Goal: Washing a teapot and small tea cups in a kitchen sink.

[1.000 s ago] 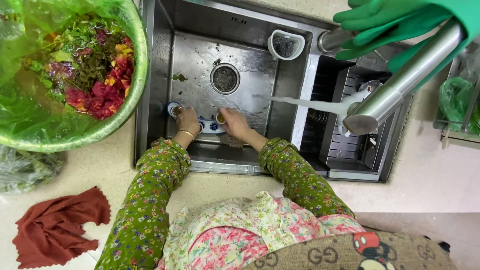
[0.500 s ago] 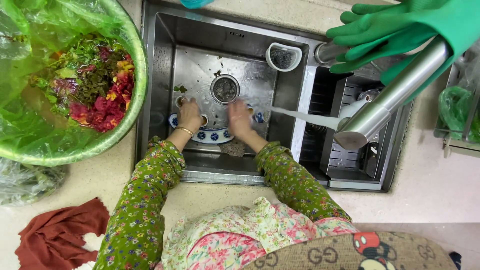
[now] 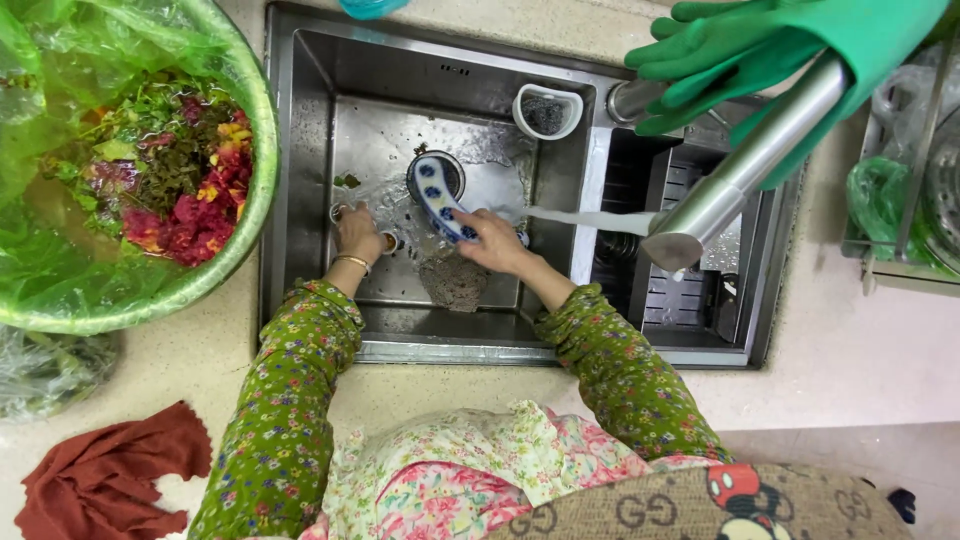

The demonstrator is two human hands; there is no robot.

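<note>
The right hand (image 3: 492, 243) closes its fingers over the lower edge of a white dish with blue dots (image 3: 440, 197), holding it tipped on edge above the floor of a steel sink (image 3: 300, 150), the upper end of the dish lying across the round drain (image 3: 438, 172). The left hand (image 3: 357, 233), a thin bracelet (image 3: 351, 261) at its wrist, is curled down on the wet sink floor beside a small round object that is too hidden to name; how tightly it grips cannot be told. A dark, wet scrubbing cloth (image 3: 455, 283) lies on the sink floor just below the right hand. Both arms wear green floral sleeves (image 3: 290, 400). A stream of water (image 3: 580, 217) runs from the steel tap spout (image 3: 745, 170) toward the right hand, and a green rubber glove (image 3: 760, 45) hangs draped over the spout. A small white strainer cup (image 3: 547, 110) clings to the sink's back wall, and a second, darker basin with a rack (image 3: 680, 290) sits to the right. On the counter at left stands a large green bowl (image 3: 262, 150) lined with a green plastic bag and filled with red and green vegetable scraps (image 3: 170, 180); a crumpled red cloth (image 3: 100, 485) lies near the counter's front edge.
</note>
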